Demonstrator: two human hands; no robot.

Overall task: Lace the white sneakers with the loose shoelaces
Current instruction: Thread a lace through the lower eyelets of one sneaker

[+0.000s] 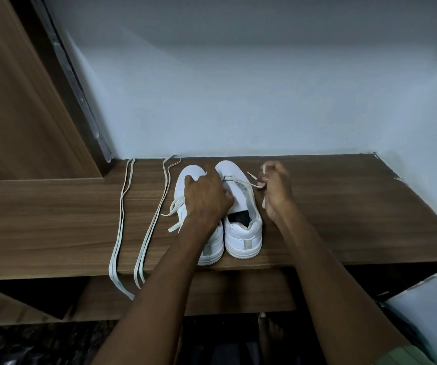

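— On the counter (343, 206), where are the sneakers?
— Side by side at centre. The right sneaker (241, 206) has a shoelace (246, 184) through the toe eyelets; two spare laces (143, 219) lie at 9 o'clock.
— And the hands?
— The left hand (206, 196) presses the shoes; the right hand (277, 188) has its grip clamped on the lace end. Next, I think, thread the following eyelet

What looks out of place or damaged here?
Two loose shoelaces hang over the front edge of the wooden shelf, their ends dangling. The shelf's right rear edge looks chipped. Nothing else stands out.
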